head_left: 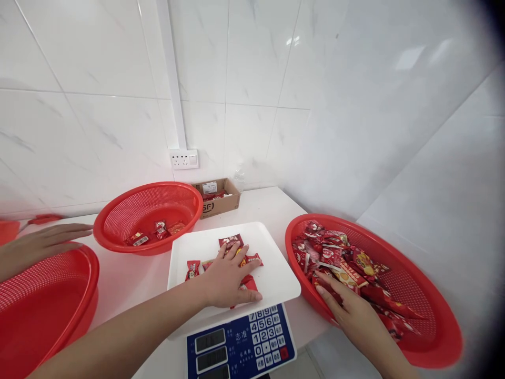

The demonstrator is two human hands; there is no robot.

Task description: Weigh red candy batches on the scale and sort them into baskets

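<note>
My left hand [229, 275] lies with fingers spread over several red-wrapped snack packets [232, 240] on the white pan [272, 284] of a weighing scale. The hand covers some of the packets. Below the pan is the scale's blue keypad panel [241, 345]. At the right, my right hand [347, 310] reaches over the near rim of a red plastic basket [430, 326]. Its fingers are extended, with the fingertips at the heap of snack packets [339, 255] inside; it grips nothing that I can see.
A second red basket [148, 197] with a few packets stands behind the pan at left, beside a small cardboard box [221, 205]. Another person's hand [51, 242] extends over a third red basket [79, 300] at far left. A tiled wall with a socket [183, 159] closes the back.
</note>
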